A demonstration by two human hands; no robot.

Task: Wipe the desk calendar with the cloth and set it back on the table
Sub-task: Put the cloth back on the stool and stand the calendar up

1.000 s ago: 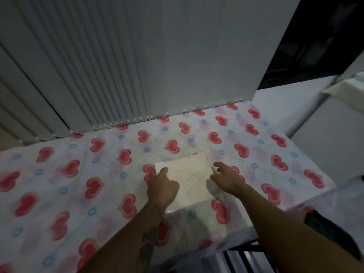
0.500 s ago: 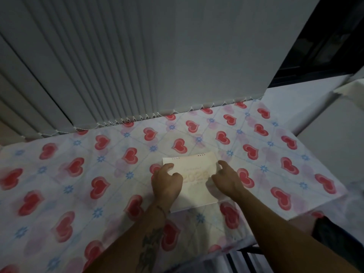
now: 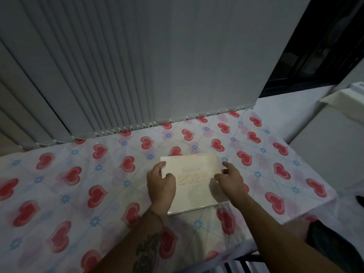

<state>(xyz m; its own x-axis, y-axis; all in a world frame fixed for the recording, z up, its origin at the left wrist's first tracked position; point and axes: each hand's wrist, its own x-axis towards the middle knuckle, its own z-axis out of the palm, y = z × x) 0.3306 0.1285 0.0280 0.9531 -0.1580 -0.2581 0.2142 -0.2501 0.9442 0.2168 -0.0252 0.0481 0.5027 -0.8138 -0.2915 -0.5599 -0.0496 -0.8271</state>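
A cream desk calendar (image 3: pixel 194 192) with "2025" on its face and spiral rings along its far edge rests on the heart-print table (image 3: pixel 78 194), near the front edge. My left hand (image 3: pixel 160 186) grips its left edge, fingers curled over the corner and thumb on the face. My right hand (image 3: pixel 231 182) holds the right edge, thumb on the face and fingers spread behind it. No cloth is in view.
Grey vertical blinds (image 3: pixel 118 75) hang along the table's far edge. A dark window (image 3: pixel 315 46) and a white ledge (image 3: pixel 346 97) lie at the upper right. The table's right corner (image 3: pixel 332 196) and front edge are close to my arms.
My left fingers have curled round the calendar's left edge and my right hand has closed onto its right edge. The calendar stays in about the same place.
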